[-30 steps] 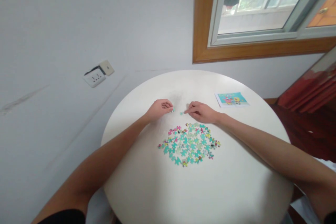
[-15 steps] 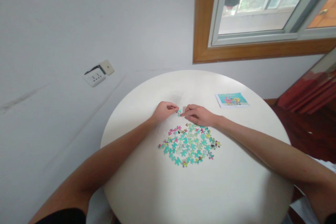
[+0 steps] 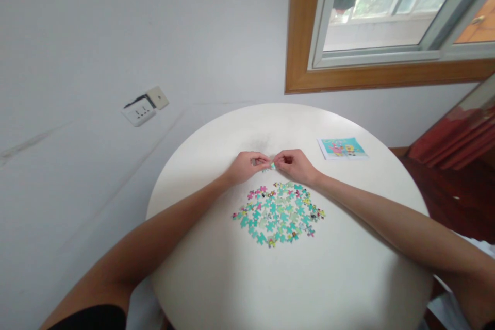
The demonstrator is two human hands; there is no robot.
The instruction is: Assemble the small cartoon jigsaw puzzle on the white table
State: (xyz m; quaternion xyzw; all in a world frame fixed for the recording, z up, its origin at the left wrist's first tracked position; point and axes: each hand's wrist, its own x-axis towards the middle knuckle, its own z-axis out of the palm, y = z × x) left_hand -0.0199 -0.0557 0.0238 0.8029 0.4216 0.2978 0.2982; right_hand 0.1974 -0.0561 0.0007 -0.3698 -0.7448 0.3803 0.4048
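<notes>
At the puzzle pile's (image 3: pixel 273 207) far side, the right hand (image 3: pixel 296 165) is pinching a teal piece (image 3: pixel 273 166); whether the left hand (image 3: pixel 244 166) is gripping too, I cannot tell.

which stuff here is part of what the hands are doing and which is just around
In use:
small puzzle pieces between left hand and right hand
loose puzzle pieces
white table
picture card, probably, given its similar colours

Just around:
wall socket
window
red curtain
</notes>
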